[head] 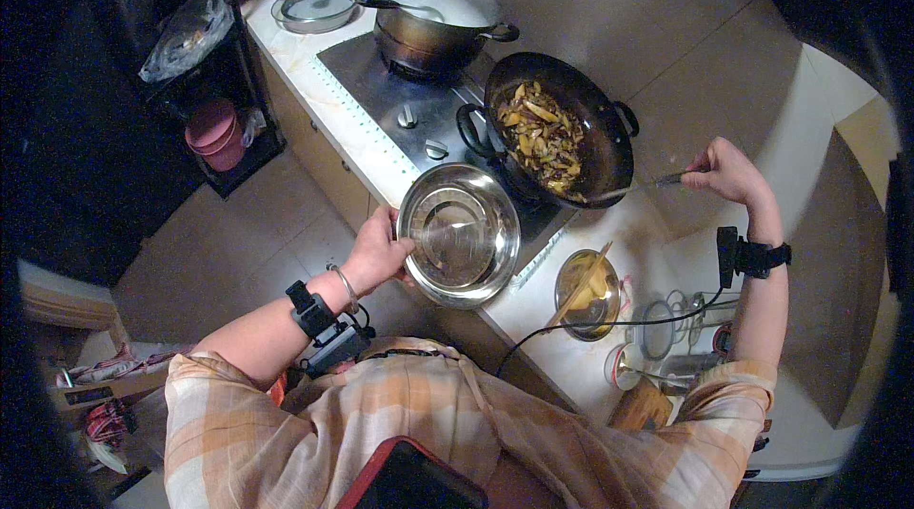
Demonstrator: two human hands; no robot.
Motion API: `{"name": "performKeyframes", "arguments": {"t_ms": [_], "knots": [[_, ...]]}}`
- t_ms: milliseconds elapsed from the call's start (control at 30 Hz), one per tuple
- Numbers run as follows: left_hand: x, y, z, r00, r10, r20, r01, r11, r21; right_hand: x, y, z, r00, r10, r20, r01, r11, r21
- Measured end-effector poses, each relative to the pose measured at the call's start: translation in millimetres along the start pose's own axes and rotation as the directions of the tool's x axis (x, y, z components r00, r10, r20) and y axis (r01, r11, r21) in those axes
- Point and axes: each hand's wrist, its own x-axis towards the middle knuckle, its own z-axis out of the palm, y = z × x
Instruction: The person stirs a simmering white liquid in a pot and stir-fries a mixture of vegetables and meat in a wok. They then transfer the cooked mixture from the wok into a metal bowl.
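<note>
My left hand (380,249) grips the rim of a shiny stainless steel bowl (458,235), which is tilted and shows nothing inside. The bowl hangs over the counter's front edge, just in front of the wok. In my right hand (727,170) is the dark handle of a cooking utensil (670,179); its thin metal shaft reaches over the rim into the wok, and its working end is hard to make out. The black two-handled wok (603,141) sits on the near burner, holding sliced, browned food (539,134).
A large pot (421,45) with whitish contents and a ladle (400,5) stands on the gas stove (371,91). Behind it is a glass lid (318,9). A metal bowl (616,298) with chopsticks (582,284) stands on the counter at right, near a jar (623,366). A cable (607,324) crosses there.
</note>
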Motion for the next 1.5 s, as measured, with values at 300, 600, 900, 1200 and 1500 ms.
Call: {"name": "performKeyframes", "arguments": {"t_ms": [300,600,900,1200,1500], "knots": [[2.7,-9.2,-15.5,0.988,0.073,-0.133,-0.060,0.993,0.101,26.7,-21.7,74.9,0.933,0.139,-0.333,-0.258,0.902,-0.347],[10.0,-21.0,-15.5,0.987,0.137,-0.082,-0.125,0.982,0.144,-0.5,-18.2,49.5,0.918,-0.085,-0.388,-0.132,0.856,-0.500],[0.1,-24.1,-10.6,0.995,0.018,-0.103,-0.017,1.000,0.002,40.0,45.3,92.4,0.893,0.390,-0.224,-0.432,0.884,-0.181],[-2.2,-18.3,-6.5,0.999,-0.006,-0.036,0.005,0.999,-0.037,36.6,-14.8,108.7,0.872,-0.137,-0.470,-0.089,0.900,-0.427],[0.7,-10.7,-1.8,1.000,-0.014,-0.001,0.014,0.998,-0.054,-9.0,19.4,40.2,0.955,0.129,-0.268,-0.225,0.903,-0.366]]}}
